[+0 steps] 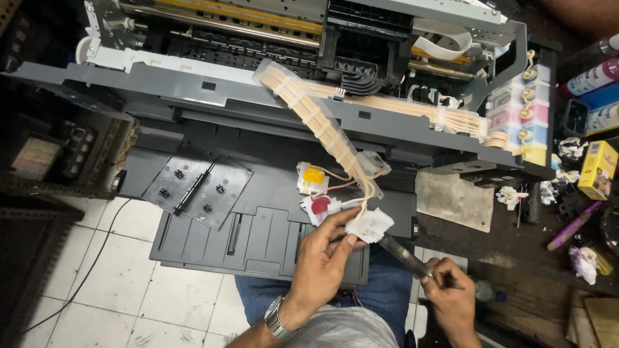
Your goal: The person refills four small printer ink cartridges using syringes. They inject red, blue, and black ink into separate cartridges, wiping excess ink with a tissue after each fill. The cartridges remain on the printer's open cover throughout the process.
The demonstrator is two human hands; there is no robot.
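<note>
Left hand (324, 254) pinched on a white damper (369, 224) at the end of the tube bundle (322, 122), just below the opened printer (271, 96). Right hand (445, 290) closed on a syringe (401, 252), tip probably meeting the damper (joint hidden). Yellow damper (311, 176) and red damper (320, 206) loose on the tray (245, 238). Forearms cut off below.

A repair workshop: an opened grey printer (271, 96) with bared innards, coloured ink bottles (590, 80) and stained rags (570, 148) at the right.
</note>
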